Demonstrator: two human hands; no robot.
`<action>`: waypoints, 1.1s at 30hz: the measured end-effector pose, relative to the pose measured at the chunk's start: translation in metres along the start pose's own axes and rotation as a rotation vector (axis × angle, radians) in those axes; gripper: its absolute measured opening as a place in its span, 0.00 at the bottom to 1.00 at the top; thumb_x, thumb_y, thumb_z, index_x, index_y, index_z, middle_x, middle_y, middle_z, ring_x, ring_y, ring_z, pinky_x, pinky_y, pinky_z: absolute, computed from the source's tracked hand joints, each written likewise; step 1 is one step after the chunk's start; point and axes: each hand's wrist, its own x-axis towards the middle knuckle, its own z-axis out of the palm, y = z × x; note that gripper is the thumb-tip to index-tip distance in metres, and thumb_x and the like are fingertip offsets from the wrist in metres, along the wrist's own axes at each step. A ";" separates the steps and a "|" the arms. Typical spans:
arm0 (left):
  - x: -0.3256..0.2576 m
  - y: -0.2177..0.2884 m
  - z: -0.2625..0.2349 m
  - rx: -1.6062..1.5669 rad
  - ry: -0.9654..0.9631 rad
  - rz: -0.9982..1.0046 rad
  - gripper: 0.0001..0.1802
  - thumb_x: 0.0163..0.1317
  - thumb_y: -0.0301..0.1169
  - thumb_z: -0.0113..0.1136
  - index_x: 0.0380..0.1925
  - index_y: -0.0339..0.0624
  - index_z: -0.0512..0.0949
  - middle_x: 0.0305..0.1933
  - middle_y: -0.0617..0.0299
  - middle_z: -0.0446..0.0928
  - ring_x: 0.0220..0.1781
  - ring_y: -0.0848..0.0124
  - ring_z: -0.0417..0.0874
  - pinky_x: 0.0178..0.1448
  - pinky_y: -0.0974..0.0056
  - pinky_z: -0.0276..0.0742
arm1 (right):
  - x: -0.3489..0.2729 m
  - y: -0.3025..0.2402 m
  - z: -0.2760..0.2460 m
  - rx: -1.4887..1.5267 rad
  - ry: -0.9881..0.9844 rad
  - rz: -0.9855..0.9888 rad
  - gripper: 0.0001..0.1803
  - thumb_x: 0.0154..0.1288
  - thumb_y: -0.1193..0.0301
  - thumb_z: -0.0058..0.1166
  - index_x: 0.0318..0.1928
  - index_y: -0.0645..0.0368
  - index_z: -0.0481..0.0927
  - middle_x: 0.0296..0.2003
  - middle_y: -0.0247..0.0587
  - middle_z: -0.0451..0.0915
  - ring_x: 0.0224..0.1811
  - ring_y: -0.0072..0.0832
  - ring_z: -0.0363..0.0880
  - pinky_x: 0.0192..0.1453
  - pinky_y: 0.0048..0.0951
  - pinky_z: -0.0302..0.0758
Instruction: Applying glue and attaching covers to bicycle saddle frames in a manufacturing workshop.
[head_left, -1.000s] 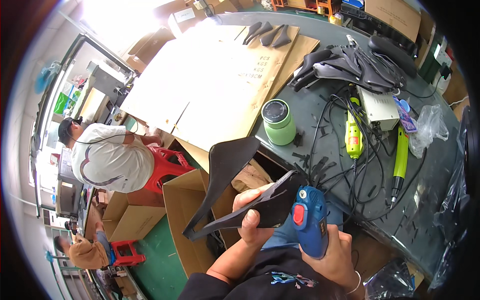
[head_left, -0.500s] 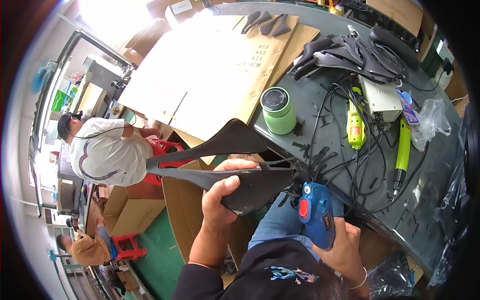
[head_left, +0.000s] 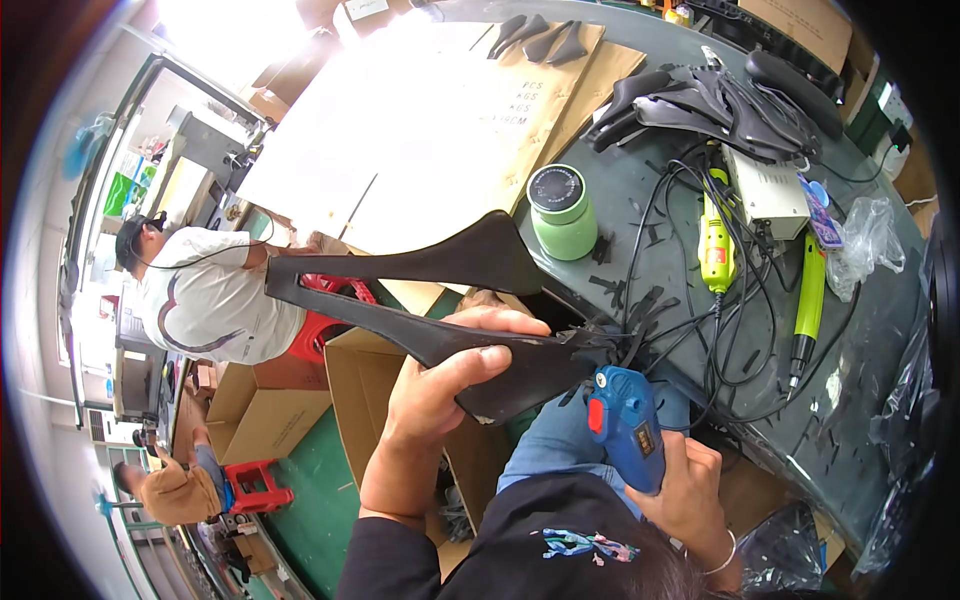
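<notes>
A black bicycle saddle (head_left: 400,333), split by a long central gap, is in my left hand (head_left: 425,395). My thumb presses on its upper face while the fingers go round its wide end. Closed around the grip of a blue handheld power tool (head_left: 632,425) with a red button is my right hand (head_left: 690,490). The tool's front end meets the saddle's wide edge at the right, among black trimmings (head_left: 640,320). Its working tip is hidden there.
A green bottle (head_left: 562,215) stands on the dark table (head_left: 840,400). Behind are black saddle parts (head_left: 710,110), yellow-green corded tools (head_left: 715,245), and cardboard sheets (head_left: 430,130). An open carton (head_left: 375,375) sits below my left arm. Two people (head_left: 220,290) work at the left.
The saddle's narrow end has swung up and left, showing more of the gap. My left thumb has shifted right along it. The blue tool has moved slightly left.
</notes>
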 end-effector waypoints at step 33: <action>-0.222 -0.348 -0.262 -1.023 1.556 -0.425 0.10 0.62 0.32 0.48 0.39 0.39 0.72 0.32 0.55 0.76 0.32 0.65 0.79 0.31 0.60 0.81 | 0.001 -0.011 0.038 0.021 -0.141 0.269 0.35 0.42 0.73 0.66 0.51 0.74 0.65 0.25 0.48 0.77 0.28 0.42 0.73 0.39 0.38 0.68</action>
